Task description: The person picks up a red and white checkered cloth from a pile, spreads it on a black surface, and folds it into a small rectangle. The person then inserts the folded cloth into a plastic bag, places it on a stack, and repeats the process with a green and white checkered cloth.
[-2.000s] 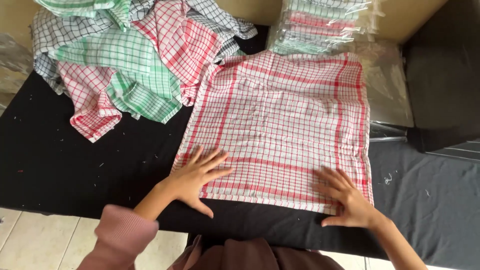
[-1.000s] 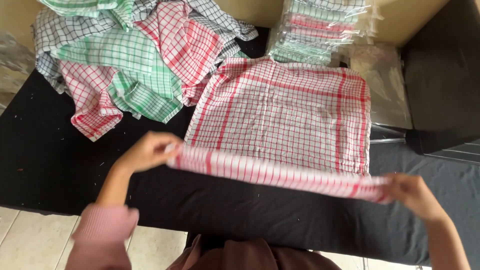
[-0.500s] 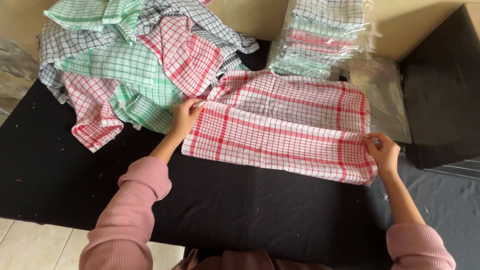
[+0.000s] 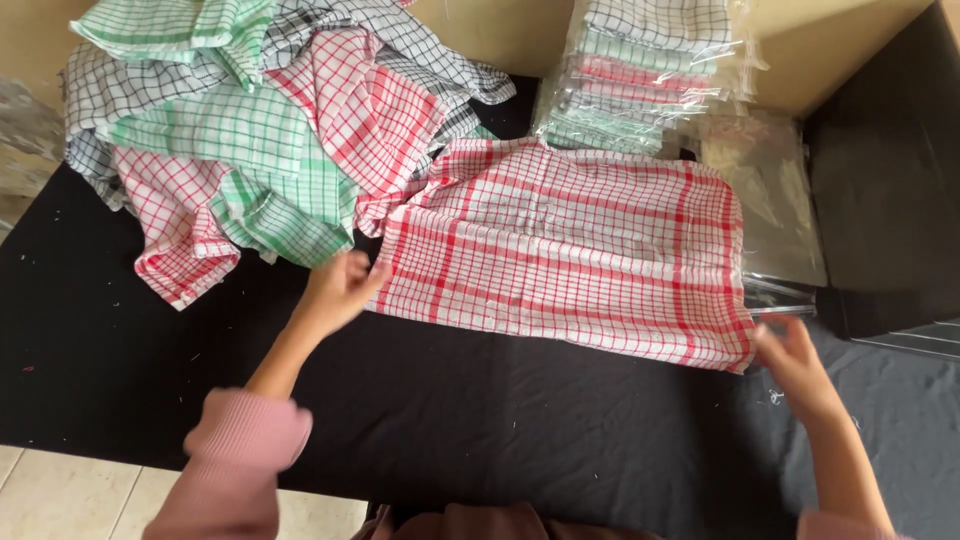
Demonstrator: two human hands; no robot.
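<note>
On the far left I see a pile of loose cloths [image 4: 260, 140] in green, red and grey checks, lying in a heap on the black counter [image 4: 500, 430]. Next comes the left hand [image 4: 338, 290]. Its fingers are loose and a bit spread, and the fingertips touch the left edge of the red checked cloth [image 4: 570, 250]. It is not gripping anything. The red checked cloth lies folded and flat in the middle of the counter, its top left corner just beside the pile. Behind it stands a stack of folded cloths in clear bags [image 4: 650, 70]. On the right, the right hand [image 4: 795, 360] is loose too, just beside the cloth's lower right corner, holding nothing.
</note>
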